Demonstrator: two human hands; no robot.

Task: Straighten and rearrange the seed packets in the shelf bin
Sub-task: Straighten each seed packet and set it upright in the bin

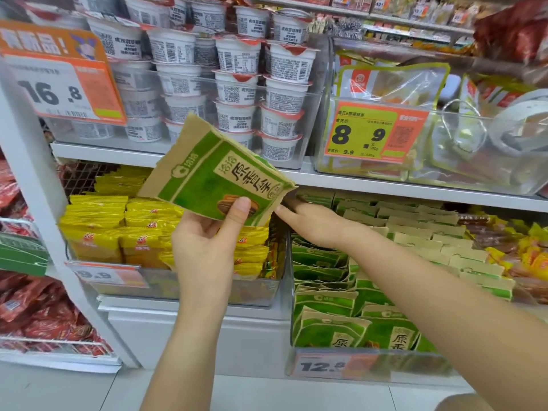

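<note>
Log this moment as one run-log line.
left hand: holds green seed packet | right hand: reaches into bin's back | bin: packets uneven

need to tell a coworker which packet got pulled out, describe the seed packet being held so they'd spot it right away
Start at the clear shelf bin of green and tan seed packets on the lower shelf, above the 12.8 price tag. Up and left of it, in front of the yellow packets, the left hand pinches one green seed packet. Unlike the rows packed in the bin, it is held in the air and tilted, its printed front facing you.
</note>
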